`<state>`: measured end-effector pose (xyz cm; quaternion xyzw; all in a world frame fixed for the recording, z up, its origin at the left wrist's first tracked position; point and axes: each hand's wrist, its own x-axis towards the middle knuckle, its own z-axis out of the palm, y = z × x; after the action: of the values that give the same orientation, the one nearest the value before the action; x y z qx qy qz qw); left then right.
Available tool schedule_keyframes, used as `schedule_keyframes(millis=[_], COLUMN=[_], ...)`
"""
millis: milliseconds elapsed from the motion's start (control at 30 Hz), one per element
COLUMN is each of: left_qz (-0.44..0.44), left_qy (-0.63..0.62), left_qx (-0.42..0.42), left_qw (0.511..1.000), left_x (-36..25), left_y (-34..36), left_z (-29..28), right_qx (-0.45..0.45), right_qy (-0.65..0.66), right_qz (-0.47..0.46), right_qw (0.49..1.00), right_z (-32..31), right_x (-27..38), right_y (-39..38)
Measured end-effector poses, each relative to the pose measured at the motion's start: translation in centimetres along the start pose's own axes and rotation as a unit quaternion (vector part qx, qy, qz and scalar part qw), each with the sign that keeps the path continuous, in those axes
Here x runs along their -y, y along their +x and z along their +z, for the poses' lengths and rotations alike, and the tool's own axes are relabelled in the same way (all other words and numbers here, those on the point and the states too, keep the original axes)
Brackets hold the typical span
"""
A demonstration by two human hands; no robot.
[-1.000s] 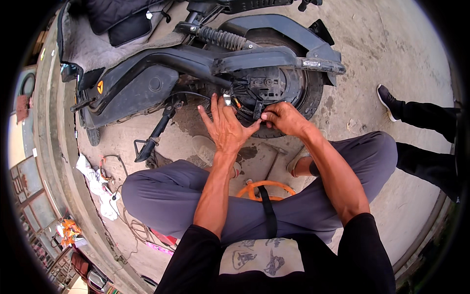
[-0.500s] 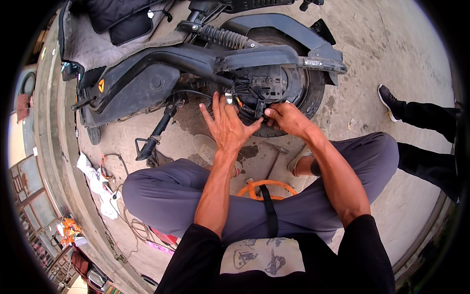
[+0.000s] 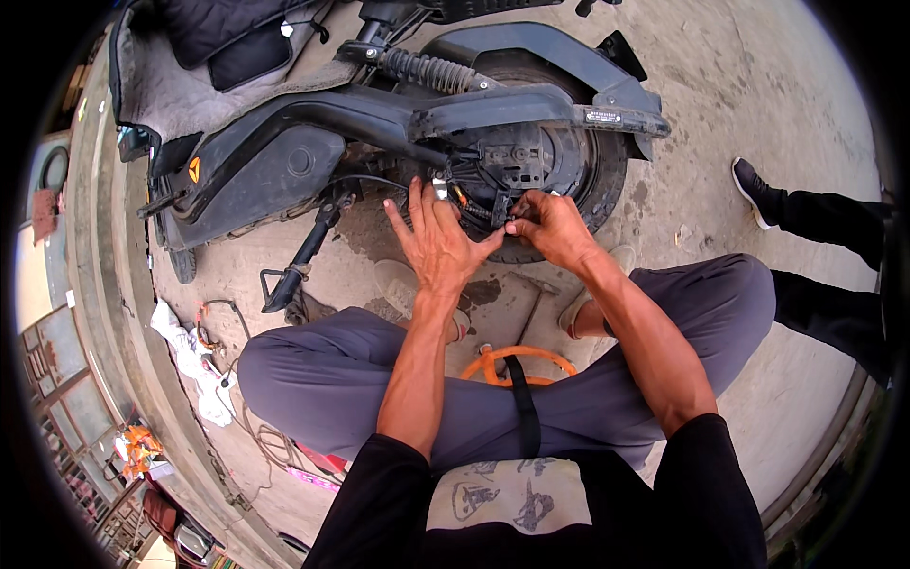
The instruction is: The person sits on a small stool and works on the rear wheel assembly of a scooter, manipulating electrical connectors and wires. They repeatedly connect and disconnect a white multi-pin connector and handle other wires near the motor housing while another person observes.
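Note:
A dark electric scooter (image 3: 294,156) fills the far side, its rear wheel (image 3: 607,180) in front of me. At the wheel's hub, a black bracket-like part (image 3: 500,209) sits beside a bundle of cables (image 3: 464,201). My left hand (image 3: 441,242) has its fingers spread at the cables, near a shiny metal piece (image 3: 439,185). Its thumb reaches toward the bracket's lower end. Thumb and fingers of my right hand (image 3: 557,228) pinch together at that same end; whatever lies between them is too small to make out.
A hammer (image 3: 533,308) lies on the ground between my feet. The scooter's kickstand (image 3: 301,266) juts out at left. White cloth (image 3: 194,365) and cables lie along a concrete step. Orange tubing (image 3: 531,357) shows between my legs. Another person's shoe (image 3: 754,192) is at right.
My right hand has shifted slightly left and down, its thumb and fingers now at the bracket's lower end. The left hand stays almost in place.

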<state>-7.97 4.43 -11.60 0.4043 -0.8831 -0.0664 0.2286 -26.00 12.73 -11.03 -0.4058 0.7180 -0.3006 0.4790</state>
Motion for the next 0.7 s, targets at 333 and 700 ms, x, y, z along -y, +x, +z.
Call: schedule_keyframes(millis=[333, 700], left_qz=[-0.017, -0.422], left_qy=[0.007, -0.361], left_qx=[0.044, -0.082], left_qw=[0.999, 0.828], left_x=[-0.4, 3.0], left_y=[0.0, -3.3], left_z=[-0.5, 1.2], right_qx=[-0.041, -0.282], right_qy=[0.171, 0.230], right_qz=[0.044, 0.154], right_qw=[0.984, 0.919], right_z=[1.4, -0.6], right_x=[-3.5, -6.2], right_y=[-1.6, -2.2])
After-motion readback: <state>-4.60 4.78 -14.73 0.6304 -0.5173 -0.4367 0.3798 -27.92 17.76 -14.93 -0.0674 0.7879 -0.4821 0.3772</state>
